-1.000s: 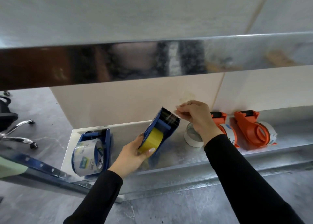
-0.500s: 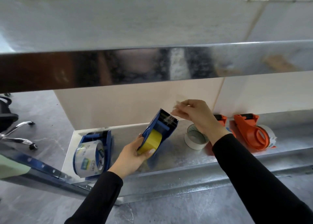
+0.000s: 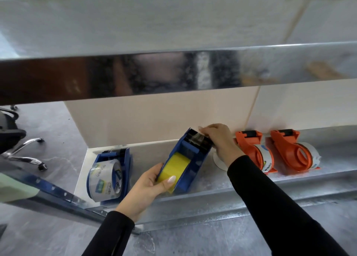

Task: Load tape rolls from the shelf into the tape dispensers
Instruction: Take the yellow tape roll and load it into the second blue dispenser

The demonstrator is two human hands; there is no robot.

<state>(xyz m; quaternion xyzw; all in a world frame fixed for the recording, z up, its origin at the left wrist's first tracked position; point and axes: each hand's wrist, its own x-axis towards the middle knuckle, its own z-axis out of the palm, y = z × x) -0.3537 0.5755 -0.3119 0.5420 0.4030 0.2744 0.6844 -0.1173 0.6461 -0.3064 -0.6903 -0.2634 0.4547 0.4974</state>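
A blue tape dispenser (image 3: 191, 155) with a yellow tape roll (image 3: 174, 167) in it stands tilted on the lower metal shelf (image 3: 241, 190). My left hand (image 3: 150, 188) grips its rear end, thumb on the yellow roll. My right hand (image 3: 220, 137) pinches the clear tape end against the black toothed blade at the dispenser's top. A white tape roll (image 3: 219, 161) lies behind my right wrist, mostly hidden.
A second blue dispenser (image 3: 116, 168) with a clear printed roll stands at the shelf's left end. Two orange dispensers (image 3: 253, 149) (image 3: 289, 149) holding rolls stand to the right. A shiny upper shelf edge (image 3: 173, 74) overhangs. An office chair base (image 3: 23, 151) is on the floor, left.
My right hand has come down from above the dispenser, bringing the tape end onto the blade. The left hand keeps its hold on the dispenser.
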